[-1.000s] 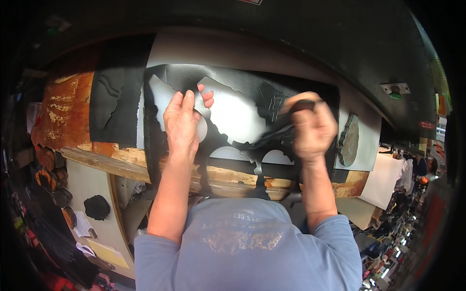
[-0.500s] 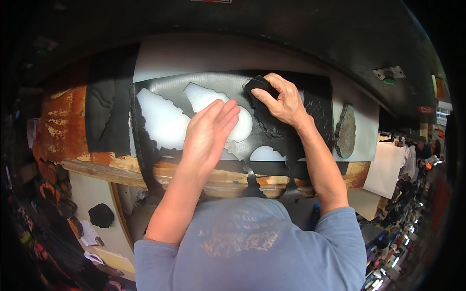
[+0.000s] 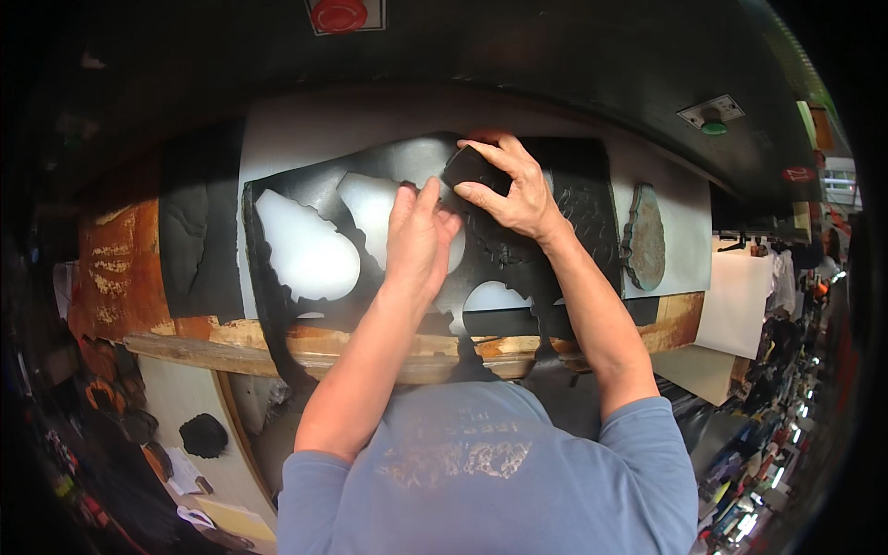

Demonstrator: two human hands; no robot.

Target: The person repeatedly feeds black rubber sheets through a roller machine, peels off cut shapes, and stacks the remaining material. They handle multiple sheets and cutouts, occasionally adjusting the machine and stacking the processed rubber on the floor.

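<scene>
A black, sheet-like material (image 3: 319,176) lies across a white board, with large sole-shaped holes cut through it and the white showing. My right hand (image 3: 523,190) grips a stack of black cut pieces (image 3: 476,169) over the sheet, thumb on the near side and fingers over the far side. My left hand (image 3: 418,236) is beside the stack's left end, fingers extended and slightly curved, nothing seen in it. Whether its fingertips touch the stack I cannot tell. Part of the cut-out behind my left hand is hidden.
A sole-shaped metal cutting die (image 3: 645,238) lies on the white board (image 3: 686,250) at the right. A dark machine beam (image 3: 555,65) spans above, bearing a red button (image 3: 339,15) and a green button (image 3: 712,121). Strips of the sheet hang over the wooden front edge (image 3: 203,354).
My left hand has moved right and slightly up, closer to the black stack. My right hand has shifted slightly left with the stack. The whole view has tilted a little.
</scene>
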